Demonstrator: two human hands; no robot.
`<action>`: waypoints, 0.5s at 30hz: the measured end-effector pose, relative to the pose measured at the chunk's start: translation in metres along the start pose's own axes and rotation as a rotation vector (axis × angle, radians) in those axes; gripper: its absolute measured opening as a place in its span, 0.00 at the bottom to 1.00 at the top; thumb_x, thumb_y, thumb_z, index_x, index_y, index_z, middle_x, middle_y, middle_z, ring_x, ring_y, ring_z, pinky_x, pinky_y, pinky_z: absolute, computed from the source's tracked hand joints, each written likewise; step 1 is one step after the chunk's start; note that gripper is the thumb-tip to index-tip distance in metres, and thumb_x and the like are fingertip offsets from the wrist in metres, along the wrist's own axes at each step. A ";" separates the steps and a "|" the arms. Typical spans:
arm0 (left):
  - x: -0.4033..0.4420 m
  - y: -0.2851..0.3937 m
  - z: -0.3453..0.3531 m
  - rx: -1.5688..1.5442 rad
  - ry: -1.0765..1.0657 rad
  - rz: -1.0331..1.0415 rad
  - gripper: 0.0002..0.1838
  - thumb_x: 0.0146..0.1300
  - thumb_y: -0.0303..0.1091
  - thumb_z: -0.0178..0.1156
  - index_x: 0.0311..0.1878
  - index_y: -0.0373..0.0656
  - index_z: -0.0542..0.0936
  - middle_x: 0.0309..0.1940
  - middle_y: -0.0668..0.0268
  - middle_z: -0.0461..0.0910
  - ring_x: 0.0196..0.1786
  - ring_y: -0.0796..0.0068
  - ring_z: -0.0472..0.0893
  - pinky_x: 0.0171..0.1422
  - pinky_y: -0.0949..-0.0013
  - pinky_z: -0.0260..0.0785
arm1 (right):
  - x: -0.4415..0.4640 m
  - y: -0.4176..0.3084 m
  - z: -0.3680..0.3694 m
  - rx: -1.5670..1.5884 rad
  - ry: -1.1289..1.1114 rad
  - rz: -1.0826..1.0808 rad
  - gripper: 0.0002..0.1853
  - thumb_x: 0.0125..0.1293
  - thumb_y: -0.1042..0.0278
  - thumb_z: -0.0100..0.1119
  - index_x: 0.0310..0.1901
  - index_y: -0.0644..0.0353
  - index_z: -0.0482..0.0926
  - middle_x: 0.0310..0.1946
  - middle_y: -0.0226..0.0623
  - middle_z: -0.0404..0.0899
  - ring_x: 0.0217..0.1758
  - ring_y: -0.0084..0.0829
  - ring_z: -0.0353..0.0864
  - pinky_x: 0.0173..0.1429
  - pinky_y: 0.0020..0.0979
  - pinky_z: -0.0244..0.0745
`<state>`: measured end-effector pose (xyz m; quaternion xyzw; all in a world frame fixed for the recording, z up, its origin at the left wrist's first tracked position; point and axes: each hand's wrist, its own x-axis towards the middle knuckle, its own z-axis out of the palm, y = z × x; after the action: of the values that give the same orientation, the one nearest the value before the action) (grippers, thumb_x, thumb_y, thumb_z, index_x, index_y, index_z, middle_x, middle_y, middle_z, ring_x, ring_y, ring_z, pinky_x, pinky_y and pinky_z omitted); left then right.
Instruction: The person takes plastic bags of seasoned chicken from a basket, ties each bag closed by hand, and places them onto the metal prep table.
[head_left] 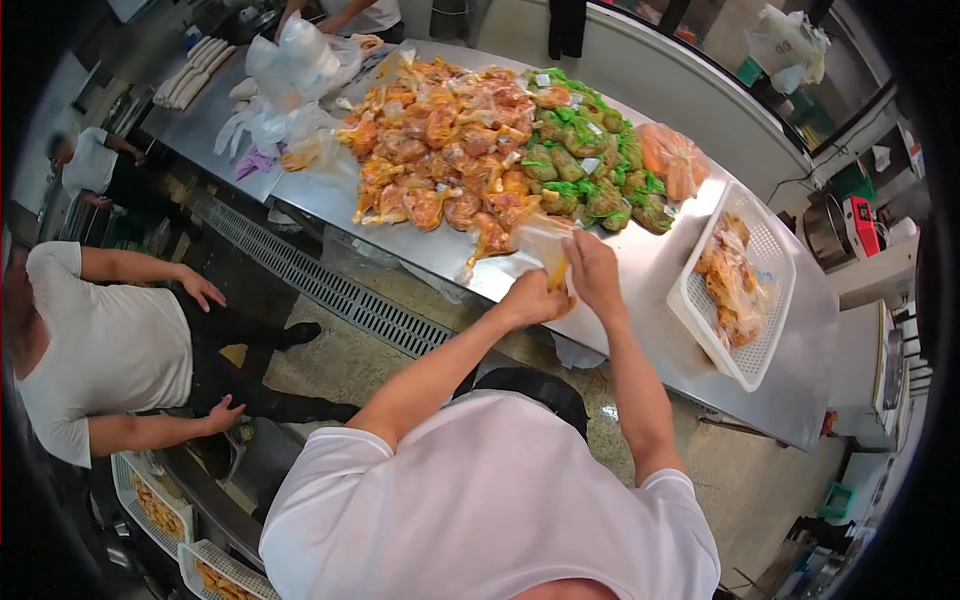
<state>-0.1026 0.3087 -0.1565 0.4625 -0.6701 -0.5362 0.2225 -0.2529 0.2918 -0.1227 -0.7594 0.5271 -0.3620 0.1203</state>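
Over the front edge of the steel table, my left hand [535, 298] and my right hand [594, 268] are closed on a clear plastic bag [545, 240] with some orange-yellow stuff low in it. Just behind and left of the bag lies a big heap of orange marinated meat pieces [430, 140] in clear bags. Green net-wrapped bundles [590, 150] with small white labels lie right of the heap. Next to them is a clear bag of orange pieces [672, 160]. A white perforated basket [690, 290] to the right holds bagged orange-brown meat [735, 280].
The steel table [640, 320] runs diagonally before me. Plastic bags [300, 65] and rolled cloths [195, 75] lie at its far left. A person in a white shirt [110, 330] stands at left, others farther back. White baskets [150, 505] of food sit at lower left.
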 end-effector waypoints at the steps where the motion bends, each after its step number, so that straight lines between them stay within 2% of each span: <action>1: -0.002 -0.008 0.005 0.129 0.087 0.049 0.17 0.55 0.40 0.56 0.31 0.31 0.81 0.30 0.42 0.81 0.37 0.43 0.82 0.44 0.50 0.73 | 0.004 -0.006 -0.007 0.007 0.027 -0.019 0.09 0.69 0.68 0.53 0.33 0.63 0.71 0.25 0.51 0.72 0.30 0.54 0.74 0.35 0.48 0.67; 2: -0.004 -0.019 0.005 0.173 0.076 0.035 0.18 0.56 0.41 0.56 0.31 0.30 0.80 0.30 0.41 0.81 0.38 0.42 0.82 0.45 0.49 0.73 | 0.005 -0.003 -0.011 0.013 -0.003 -0.007 0.11 0.71 0.66 0.52 0.33 0.64 0.72 0.25 0.51 0.71 0.28 0.52 0.72 0.33 0.46 0.66; 4: -0.014 -0.012 -0.003 0.253 0.059 0.015 0.20 0.56 0.42 0.56 0.30 0.28 0.80 0.31 0.40 0.80 0.38 0.41 0.82 0.46 0.48 0.73 | 0.010 -0.013 -0.019 0.103 0.001 0.187 0.13 0.73 0.64 0.51 0.33 0.64 0.73 0.24 0.46 0.73 0.26 0.42 0.72 0.34 0.40 0.68; 7: -0.004 -0.024 -0.014 0.197 0.226 0.039 0.22 0.57 0.43 0.56 0.29 0.27 0.80 0.29 0.39 0.80 0.37 0.40 0.82 0.46 0.48 0.73 | -0.001 -0.001 0.013 0.444 0.284 0.413 0.15 0.73 0.61 0.52 0.33 0.64 0.75 0.25 0.41 0.76 0.27 0.34 0.71 0.37 0.35 0.70; 8: -0.001 -0.025 -0.018 0.201 0.277 0.047 0.22 0.57 0.44 0.55 0.28 0.27 0.80 0.29 0.39 0.80 0.37 0.39 0.82 0.46 0.48 0.73 | -0.013 0.004 0.029 0.414 0.158 0.431 0.16 0.72 0.58 0.55 0.36 0.64 0.76 0.28 0.38 0.80 0.31 0.31 0.74 0.40 0.34 0.72; 9: -0.001 -0.024 -0.021 0.247 0.247 0.038 0.22 0.57 0.44 0.56 0.28 0.28 0.80 0.29 0.40 0.80 0.37 0.40 0.82 0.45 0.48 0.73 | -0.016 -0.026 0.030 0.313 0.076 0.398 0.15 0.70 0.59 0.56 0.36 0.66 0.78 0.26 0.39 0.78 0.30 0.30 0.74 0.39 0.33 0.71; 11: -0.007 -0.019 -0.022 0.339 0.170 0.012 0.22 0.57 0.45 0.56 0.28 0.30 0.80 0.29 0.42 0.80 0.36 0.43 0.82 0.43 0.48 0.72 | -0.018 -0.029 0.033 0.198 0.022 0.309 0.15 0.68 0.62 0.56 0.33 0.68 0.79 0.22 0.43 0.77 0.28 0.31 0.75 0.37 0.35 0.71; 13: -0.016 -0.014 -0.026 0.368 0.099 -0.019 0.21 0.56 0.46 0.56 0.28 0.32 0.81 0.29 0.44 0.81 0.36 0.43 0.82 0.43 0.49 0.73 | -0.004 0.007 0.012 0.098 0.038 0.220 0.12 0.64 0.67 0.54 0.28 0.68 0.78 0.19 0.48 0.76 0.22 0.35 0.75 0.31 0.38 0.69; 15: -0.019 -0.007 -0.030 0.338 0.016 -0.036 0.19 0.54 0.45 0.56 0.28 0.34 0.82 0.29 0.45 0.82 0.37 0.43 0.83 0.45 0.49 0.74 | 0.005 0.020 -0.005 0.134 0.021 0.311 0.13 0.63 0.65 0.56 0.27 0.67 0.78 0.17 0.42 0.73 0.20 0.29 0.70 0.28 0.36 0.65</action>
<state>-0.0668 0.3099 -0.1490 0.5094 -0.7406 -0.4161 0.1371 -0.2702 0.2796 -0.1281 -0.6551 0.6141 -0.3813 0.2197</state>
